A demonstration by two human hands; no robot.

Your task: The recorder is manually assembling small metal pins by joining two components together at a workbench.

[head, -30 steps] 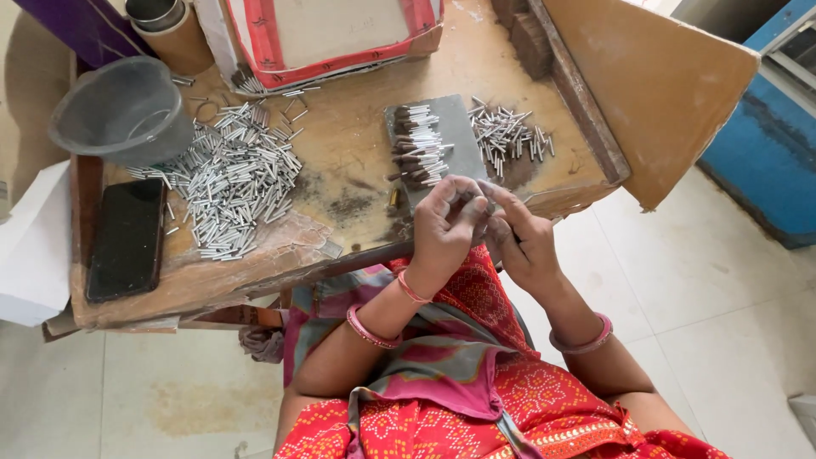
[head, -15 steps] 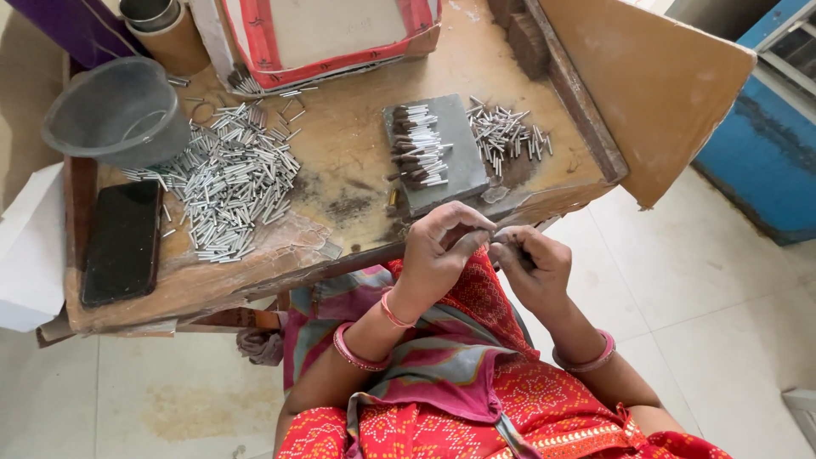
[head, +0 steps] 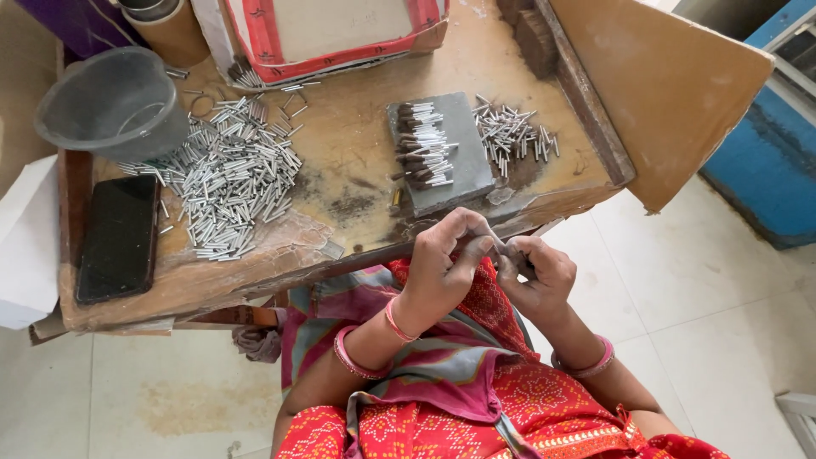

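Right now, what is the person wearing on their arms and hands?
Both forearms are bare, with no sleeves in view. The left hand has two pink-red bangles on its wrist and forearm; the right hand has one pink bangle. No gloves; rings cannot be made out.

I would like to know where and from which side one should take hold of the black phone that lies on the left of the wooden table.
Grip the black phone across its two long edges, coming from straight above. It lies flat, screen up, its length running away from the person, so only the thin sides offer a hold. The left long edge sits near the wooden table rim, which looks open; loose metal tubes lie to its right.
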